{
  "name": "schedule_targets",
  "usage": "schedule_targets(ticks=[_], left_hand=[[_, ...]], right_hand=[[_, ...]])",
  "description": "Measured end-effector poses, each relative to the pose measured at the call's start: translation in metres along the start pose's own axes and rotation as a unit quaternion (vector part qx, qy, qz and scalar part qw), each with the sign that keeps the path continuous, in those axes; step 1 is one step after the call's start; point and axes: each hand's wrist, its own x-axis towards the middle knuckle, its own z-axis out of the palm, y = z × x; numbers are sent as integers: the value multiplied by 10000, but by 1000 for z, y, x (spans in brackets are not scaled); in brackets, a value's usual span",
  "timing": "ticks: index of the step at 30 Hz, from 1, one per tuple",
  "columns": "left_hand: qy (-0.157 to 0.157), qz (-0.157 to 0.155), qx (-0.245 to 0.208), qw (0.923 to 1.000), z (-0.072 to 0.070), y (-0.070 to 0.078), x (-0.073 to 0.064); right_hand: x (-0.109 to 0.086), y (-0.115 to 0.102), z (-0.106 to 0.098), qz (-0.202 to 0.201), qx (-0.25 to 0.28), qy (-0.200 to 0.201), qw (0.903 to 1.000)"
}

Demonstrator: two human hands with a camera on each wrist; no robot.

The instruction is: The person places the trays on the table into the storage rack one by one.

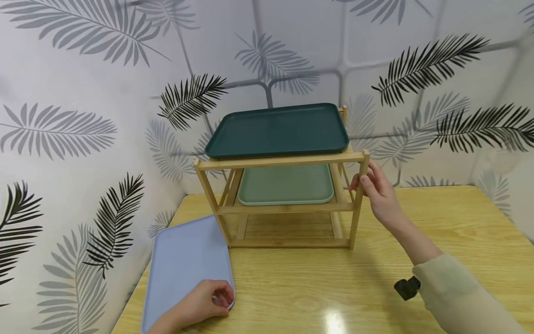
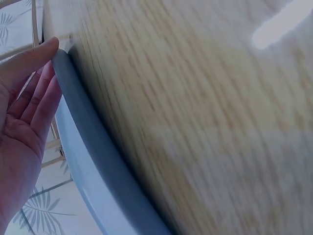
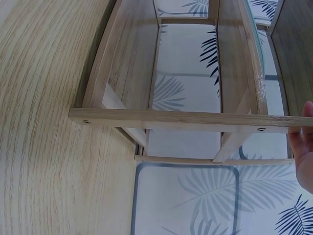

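Note:
A light blue tray [image 1: 189,260] lies at the left on the table, beside a wooden rack. My left hand [image 1: 204,299] pinches its near right corner between thumb and fingers; the left wrist view shows the thumb over the rim of the tray [image 2: 105,147]. The three-level wooden rack [image 1: 288,208] stands upright, and my right hand [image 1: 377,192] grips its front right post near the top. A dark green tray [image 1: 279,130] sits on the top level, tilted a little. On the middle level rests a pale green tray [image 1: 287,184]. The bottom shelf [image 1: 289,227] shows bare slats.
The wood-grain table [image 1: 292,287] reaches right up to a wall [image 1: 300,51] with a leaf pattern. Another wall stands close on the left of the blue tray. A small black device [image 1: 406,287] hangs at my right wrist.

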Motion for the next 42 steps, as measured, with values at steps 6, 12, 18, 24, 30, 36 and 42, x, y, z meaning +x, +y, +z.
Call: schedule_targets(ticks=[6, 12, 18, 24, 30, 36, 42], left_hand=[[-60, 39, 132, 9999, 1, 1, -5], [-260, 83, -169, 9995, 5, 6, -8], [-540, 143, -442, 9975, 17, 13, 1], [-527, 135, -185, 9983, 32, 23, 20], [-369, 179, 36, 9992, 40, 29, 37], [-206, 308, -182, 9992, 18, 21, 30], [903, 228, 96, 9956, -34, 1, 17]], right_hand=[[0, 0, 1, 50, -4, -34, 10000], [-1, 0, 1, -4, -91, 50, 9999], [-1, -1, -1, -27, -71, 90, 9999], [0, 1, -3, -14, -66, 113, 9999], [1, 1, -3, 27, -95, 120, 9999], [1, 2, -1, 83, -86, 26, 9999], [1, 2, -1, 77, -213, 62, 9997]])
